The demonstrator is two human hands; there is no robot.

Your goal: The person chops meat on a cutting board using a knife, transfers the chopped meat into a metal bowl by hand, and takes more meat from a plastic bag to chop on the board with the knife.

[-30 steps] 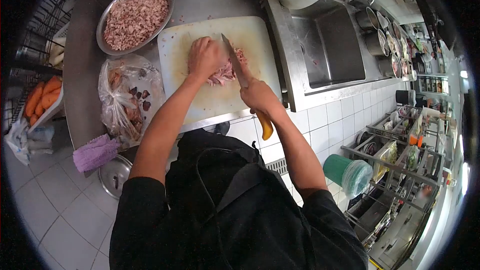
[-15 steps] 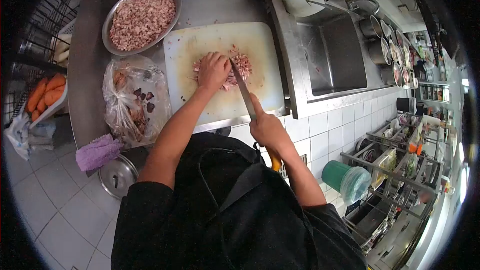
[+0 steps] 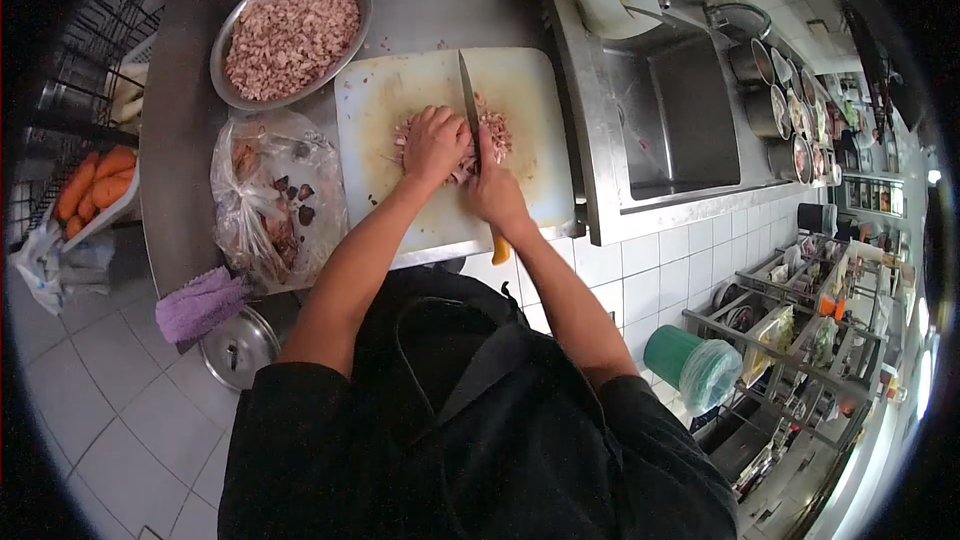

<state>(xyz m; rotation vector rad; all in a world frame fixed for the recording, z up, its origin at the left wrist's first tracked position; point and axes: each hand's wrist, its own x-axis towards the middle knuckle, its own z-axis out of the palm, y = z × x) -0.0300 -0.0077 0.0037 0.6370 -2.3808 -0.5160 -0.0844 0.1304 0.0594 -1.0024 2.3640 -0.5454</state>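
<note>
My right hand (image 3: 499,202) grips a knife with a yellow handle (image 3: 501,249), its long blade (image 3: 467,90) pointing away from me across the board. Beside the blade, my left hand (image 3: 437,146) rests with curled fingers on the meat, which it partly covers. Small pinkish pieces of chopped meat (image 3: 496,130) lie to the right of the blade. All of this is on a stained white cutting board (image 3: 375,95).
A metal bowl (image 3: 216,65) heaped with diced meat stands at the upper left. Below it lies a clear plastic bag (image 3: 240,225) with dark pieces. A purple cloth (image 3: 200,305) hangs at the counter corner. The sink (image 3: 690,120) is on the right.
My right hand has moved forward and left toward the meat, and the knife now points more straight ahead, its tip farther up the board. My left hand stays on the meat.
</note>
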